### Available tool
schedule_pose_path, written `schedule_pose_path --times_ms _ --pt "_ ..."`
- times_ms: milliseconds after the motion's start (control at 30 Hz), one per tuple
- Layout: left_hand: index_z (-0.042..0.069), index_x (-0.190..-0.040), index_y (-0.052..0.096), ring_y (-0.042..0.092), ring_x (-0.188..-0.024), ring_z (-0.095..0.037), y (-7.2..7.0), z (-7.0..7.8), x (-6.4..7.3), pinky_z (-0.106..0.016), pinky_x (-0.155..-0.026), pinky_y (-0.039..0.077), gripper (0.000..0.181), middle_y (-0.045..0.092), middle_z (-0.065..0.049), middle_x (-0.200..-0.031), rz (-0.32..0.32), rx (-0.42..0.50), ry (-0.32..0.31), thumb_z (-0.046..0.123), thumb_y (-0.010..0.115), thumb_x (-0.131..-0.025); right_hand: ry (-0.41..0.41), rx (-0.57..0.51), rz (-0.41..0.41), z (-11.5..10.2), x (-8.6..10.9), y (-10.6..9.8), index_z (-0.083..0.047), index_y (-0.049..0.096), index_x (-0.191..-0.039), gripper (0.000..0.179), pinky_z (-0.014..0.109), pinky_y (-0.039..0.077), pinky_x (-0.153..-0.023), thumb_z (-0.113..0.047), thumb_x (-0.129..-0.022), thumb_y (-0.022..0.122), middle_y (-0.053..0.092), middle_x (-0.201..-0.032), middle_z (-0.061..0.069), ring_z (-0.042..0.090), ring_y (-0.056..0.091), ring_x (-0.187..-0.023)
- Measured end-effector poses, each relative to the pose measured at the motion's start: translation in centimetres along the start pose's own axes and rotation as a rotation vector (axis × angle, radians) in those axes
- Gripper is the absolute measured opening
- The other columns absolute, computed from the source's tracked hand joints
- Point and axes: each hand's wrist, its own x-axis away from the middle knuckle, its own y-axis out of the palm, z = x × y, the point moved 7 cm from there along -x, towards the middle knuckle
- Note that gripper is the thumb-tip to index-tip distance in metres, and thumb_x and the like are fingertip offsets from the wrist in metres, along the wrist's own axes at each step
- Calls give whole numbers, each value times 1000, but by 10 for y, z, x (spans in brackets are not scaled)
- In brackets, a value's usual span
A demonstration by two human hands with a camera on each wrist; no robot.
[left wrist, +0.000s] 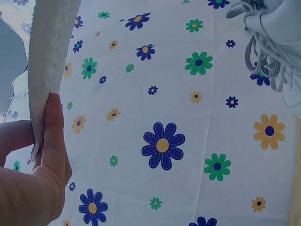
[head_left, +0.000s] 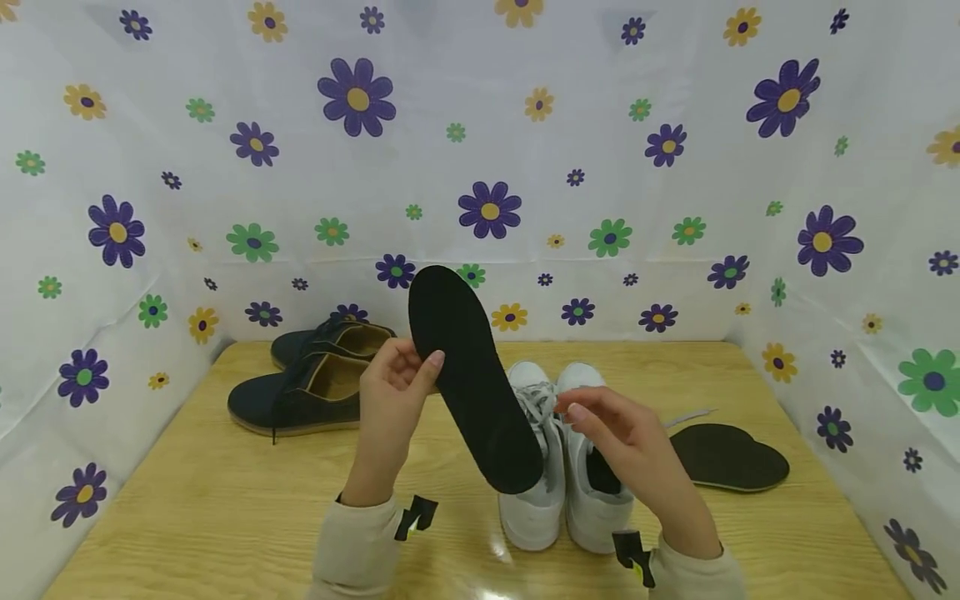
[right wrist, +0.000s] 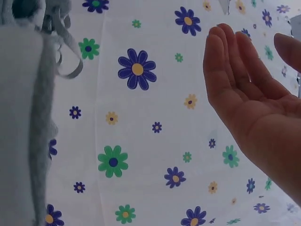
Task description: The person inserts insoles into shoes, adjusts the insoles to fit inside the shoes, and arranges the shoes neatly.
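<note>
Left hand (head_left: 393,385): fingers curled in a pinch on one long edge of a thin, black, foot-shaped insole (head_left: 474,379), thumb on the dark face; gripping slightly nearer mid-length would probably limit sway.
Right hand (head_left: 626,429): fingers loosely bent, thumb apart, holding nothing; it could best steady the insole's lower end (the sheet looks bendy).
Held insole: raised and slanting above the yellowish, wood-grained surface (head_left: 217,500); support both ends to avoid creasing it.
White lace-up sneakers (head_left: 534,510): side by side, right of the surface's centre, toes towards its far edge; keep fingertips clear of the laces.
Dark, flat loose insole (head_left: 727,460): near the surface's right edge (perhaps two overlapped); mind it with the right forearm.
Navy shoes with tan linings (head_left: 288,404): towards the far left corner, so leave them undisturbed.
</note>
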Motion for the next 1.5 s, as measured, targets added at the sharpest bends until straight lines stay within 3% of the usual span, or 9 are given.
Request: schedule_pose_path --times_ms 267,433,567,733,967,1100,1200,1400,1500 --pt "1 -99 52 60 -79 -15 15 -3 8 -26 -72 55 11 58 -6 -89 58 272 -21 -2 59 -92 227 -217 -116 12 -1 25 0 51 -131 35 31 51 -89 -12 -98 55 58 -120 19 24 61 -105" --pt "3 -103 49 62 -84 -16 27 -3 16 -29 -73 56 16 58 -7 -96 89 366 4 -3 58 -92 394 -423 134 21 -5 31 -1 53 -128 38 40 53 -87 -19 -95 61 62 -118 17 30 66 -100" --pt "2 -119 43 61 -98 -19 24 -2 17 -29 -80 54 34 57 -10 -112 72 325 57 -4 60 -90 375 -512 333 19 -3 24 3 52 -128 38 44 52 -86 -11 -94 62 63 -119 11 26 68 -99" --pt "3 -140 33 43 -128 -24 -1 16 9 -36 -102 40 65 45 -9 -137 40 -1 285 3 68 -86 396 -331 341 15 6 3 2 55 -125 38 35 53 -85 -16 -93 65 70 -105 4 26 71 -84" --pt "4 -146 35 21 -143 -32 30 24 26 -55 -112 19 96 36 -13 -150 -577 -601 502 28 87 -69 469 -141 195 13 12 -17 4 58 -112 32 34 55 -78 -19 -92 66 71 -86 6 26 70 -72" --pt "5 -149 29 17 -145 -33 51 11 37 -58 -113 10 105 32 -13 -152 -714 -839 469 34 88 -67 470 -71 98 15 14 -16 3 58 -109 30 33 54 -78 -20 -92 66 69 -85 12 28 69 -70" --pt "6 -144 37 26 -142 -33 59 5 39 -58 -113 11 96 41 -11 -146 -725 -905 452 30 89 -67 382 81 77 13 14 -17 -4 58 -119 33 35 54 -79 -21 -92 66 68 -100 13 26 69 -82" --pt "7 -131 51 39 -134 -32 66 4 40 -58 -111 21 76 53 -10 -133 -655 -932 497 20 90 -66 -185 681 250 -26 8 -5 0 50 -134 59 54 39 -94 -35 -89 67 51 -128 21 38 47 -117" --pt "7 -130 53 41 -133 -32 74 6 43 -59 -109 23 74 55 -10 -131 -623 -936 562 19 89 -67 -348 825 211 -37 5 17 3 53 -129 72 56 35 -98 -41 -77 78 50 -128 24 41 44 -119"
